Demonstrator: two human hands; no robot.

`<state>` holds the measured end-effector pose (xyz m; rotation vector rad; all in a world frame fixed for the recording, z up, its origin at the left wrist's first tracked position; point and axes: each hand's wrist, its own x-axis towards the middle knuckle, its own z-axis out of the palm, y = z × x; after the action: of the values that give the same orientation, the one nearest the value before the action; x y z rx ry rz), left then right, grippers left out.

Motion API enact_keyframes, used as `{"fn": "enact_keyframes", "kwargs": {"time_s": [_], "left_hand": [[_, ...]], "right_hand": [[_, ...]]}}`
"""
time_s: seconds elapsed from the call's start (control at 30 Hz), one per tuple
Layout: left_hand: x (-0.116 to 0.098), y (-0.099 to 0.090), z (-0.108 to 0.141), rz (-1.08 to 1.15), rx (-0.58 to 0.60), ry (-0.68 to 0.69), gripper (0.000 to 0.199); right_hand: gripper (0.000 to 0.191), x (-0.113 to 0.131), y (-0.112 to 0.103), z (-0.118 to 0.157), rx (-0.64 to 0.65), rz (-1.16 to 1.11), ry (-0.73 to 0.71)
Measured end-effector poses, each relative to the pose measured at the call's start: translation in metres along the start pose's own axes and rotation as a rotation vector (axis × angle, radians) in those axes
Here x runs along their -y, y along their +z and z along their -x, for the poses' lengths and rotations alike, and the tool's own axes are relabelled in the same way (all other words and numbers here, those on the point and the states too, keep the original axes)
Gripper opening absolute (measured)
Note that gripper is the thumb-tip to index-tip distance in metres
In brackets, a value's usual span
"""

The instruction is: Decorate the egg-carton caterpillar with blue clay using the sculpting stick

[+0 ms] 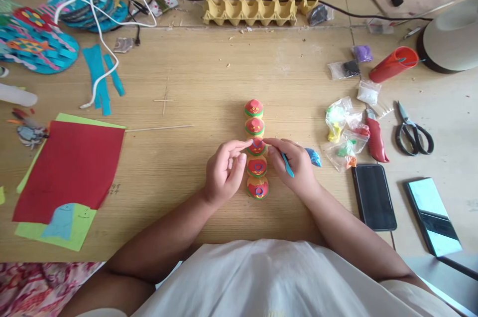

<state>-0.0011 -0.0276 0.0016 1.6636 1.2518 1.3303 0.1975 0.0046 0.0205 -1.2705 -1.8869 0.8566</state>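
Several small egg-shaped pieces, coated in red and green clay, stand in a line toward me; the third one (257, 146) lies between my fingertips. A blue ring shows on it, and similar rings mark the two nearer pieces (257, 166). My left hand (226, 170) has its index finger stretched to that third piece's left side, thumb apart, nothing held. From the right, the index finger of my right hand (295, 162) reaches the same piece. A small blue plastic modelling tool (287, 165) is held in that hand. Beside it lies a lump of blue clay (313, 157) in wrapping.
Bagged coloured clay (347, 147), a red-handled knife (376, 137), scissors (414, 132) and two phones (374, 197) lie at right. Red paper (74, 162) and a thin stick (160, 128) are at left. Egg cartons (250, 5) and a white cable (100, 23) sit at the back.
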Motion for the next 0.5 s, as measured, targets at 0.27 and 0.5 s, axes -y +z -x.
{"fn": "enact_keyframes", "kwargs": {"time_s": [0.27,0.5], "left_hand": [[0.0003,0.0012,-0.0014,0.037,0.001,-0.034,0.021],[0.0008,0.0025,-0.003,0.036,0.005,-0.023,0.022]], "right_hand": [[0.025,0.0028,-0.0004,-0.0034,0.001,-0.037,0.012],[0.024,0.0016,0.0013,-0.0042,0.006,-0.026,0.023]]}}
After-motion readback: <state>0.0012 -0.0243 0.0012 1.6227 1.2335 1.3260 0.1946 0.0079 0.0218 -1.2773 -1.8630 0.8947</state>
